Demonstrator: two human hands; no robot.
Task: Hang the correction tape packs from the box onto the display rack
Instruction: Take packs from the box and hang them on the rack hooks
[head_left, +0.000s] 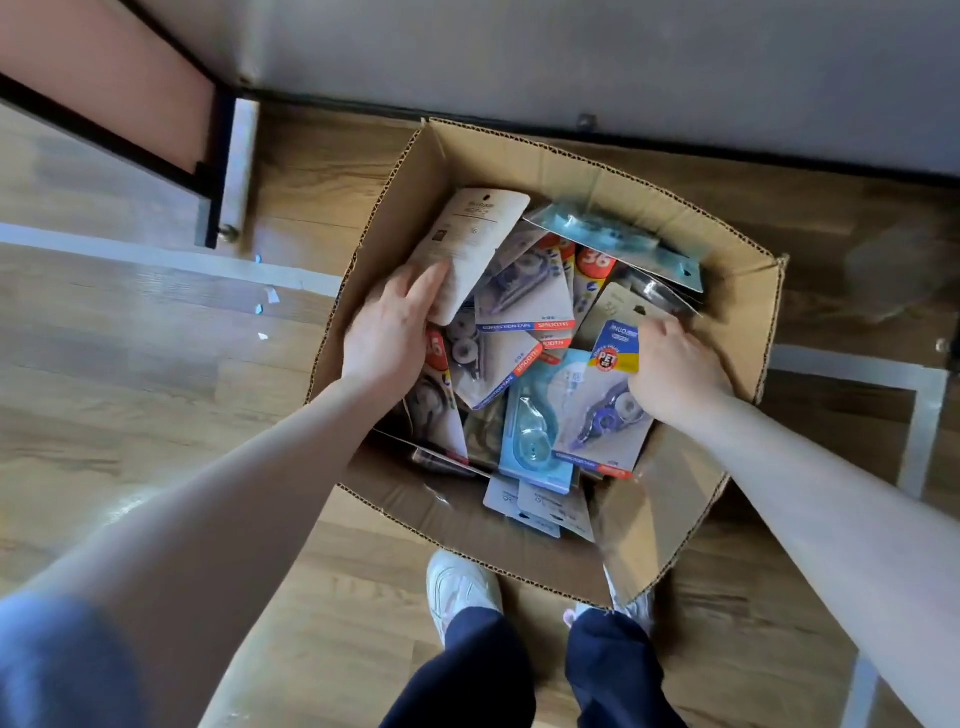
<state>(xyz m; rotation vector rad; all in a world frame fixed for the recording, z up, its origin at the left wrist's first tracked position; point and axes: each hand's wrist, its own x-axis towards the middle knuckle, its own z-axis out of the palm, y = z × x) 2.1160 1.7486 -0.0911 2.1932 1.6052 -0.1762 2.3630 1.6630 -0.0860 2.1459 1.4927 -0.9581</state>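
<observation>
Both feet stand at the box (675, 519), where the left hand (387, 332) grips a light, stiff beige pack (475, 244) by its lower edge and the right hand (675, 371) curls onto a blue-yellow pack (615, 348), best pinched by its card.

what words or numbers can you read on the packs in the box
"36" on the red-topped pack near the box's far side.
"CORRECTION TAPE" and "SMOOTH", upside down, on the grey pack.
"PET" on the yellow-and-blue pack by the right hand.
Print on the beige card in the left hand: too blurred.
</observation>
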